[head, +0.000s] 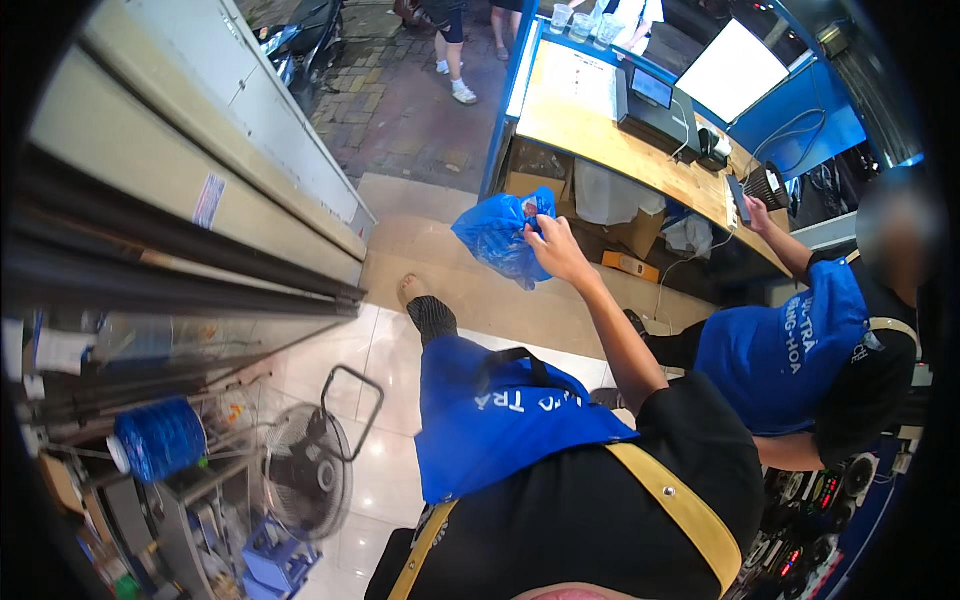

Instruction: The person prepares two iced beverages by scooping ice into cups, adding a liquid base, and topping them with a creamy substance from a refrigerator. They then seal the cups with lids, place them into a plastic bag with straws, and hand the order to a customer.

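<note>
My right hand (556,247) reaches forward with its fingers closed on the gathered top of a thin blue plastic bag (499,232). Folds of the bag hide most of whatever is inside. The bag hangs over the beige strip of floor (420,238) at the doorway, left of a wooden-topped counter (555,112). My left hand is out of view. I wear a blue apron (517,427) with tan straps, and one of my feet (411,286) shows beyond it.
A co-worker (780,345) in a blue apron stands at my right, holding a phone (738,199). The counter carries a point-of-sale terminal (651,88) and plastic cups (580,28). To my left are a fan (307,472) and a water jug (159,441). People stand outside.
</note>
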Demonstrator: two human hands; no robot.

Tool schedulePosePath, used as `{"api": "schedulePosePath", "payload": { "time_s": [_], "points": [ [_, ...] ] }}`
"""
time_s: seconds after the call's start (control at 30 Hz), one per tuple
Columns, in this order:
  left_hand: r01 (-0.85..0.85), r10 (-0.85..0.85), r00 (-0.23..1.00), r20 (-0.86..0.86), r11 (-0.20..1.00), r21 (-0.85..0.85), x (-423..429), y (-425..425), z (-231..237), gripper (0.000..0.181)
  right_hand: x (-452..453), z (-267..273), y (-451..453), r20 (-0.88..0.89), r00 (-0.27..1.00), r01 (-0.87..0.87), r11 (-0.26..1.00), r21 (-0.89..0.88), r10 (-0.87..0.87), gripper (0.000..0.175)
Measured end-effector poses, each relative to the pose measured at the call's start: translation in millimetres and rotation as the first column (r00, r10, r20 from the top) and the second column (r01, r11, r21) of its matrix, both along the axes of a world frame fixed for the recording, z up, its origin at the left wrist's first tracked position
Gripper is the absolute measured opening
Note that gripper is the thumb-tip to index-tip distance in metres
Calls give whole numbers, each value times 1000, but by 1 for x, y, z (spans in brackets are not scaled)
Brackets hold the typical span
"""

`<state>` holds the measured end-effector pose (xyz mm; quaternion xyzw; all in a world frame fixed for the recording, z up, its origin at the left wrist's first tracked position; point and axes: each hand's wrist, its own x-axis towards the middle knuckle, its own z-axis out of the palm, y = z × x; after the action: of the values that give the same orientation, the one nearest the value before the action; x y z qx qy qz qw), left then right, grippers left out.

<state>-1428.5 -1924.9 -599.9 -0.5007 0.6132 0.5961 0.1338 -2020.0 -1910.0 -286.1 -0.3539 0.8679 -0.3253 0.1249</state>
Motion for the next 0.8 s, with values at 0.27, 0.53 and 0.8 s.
{"api": "schedulePosePath", "payload": {
  "time_s": [0.27,0.53,0.8],
  "points": [
    [68,-114,987,-117,939,-338,-165,-269,-8,39,-131,34,-170,1,992,123,992,-18,-123,26],
    [-255,254,923,-288,966,34,-344,-486,54,45,-248,76,-306,-369,909,156,979,-135,-195,21],
    [145,-168,947,-273,984,-101,-418,-511,-46,37,-399,20,-409,-401,849,195,910,-367,-344,27]
  ]
}}
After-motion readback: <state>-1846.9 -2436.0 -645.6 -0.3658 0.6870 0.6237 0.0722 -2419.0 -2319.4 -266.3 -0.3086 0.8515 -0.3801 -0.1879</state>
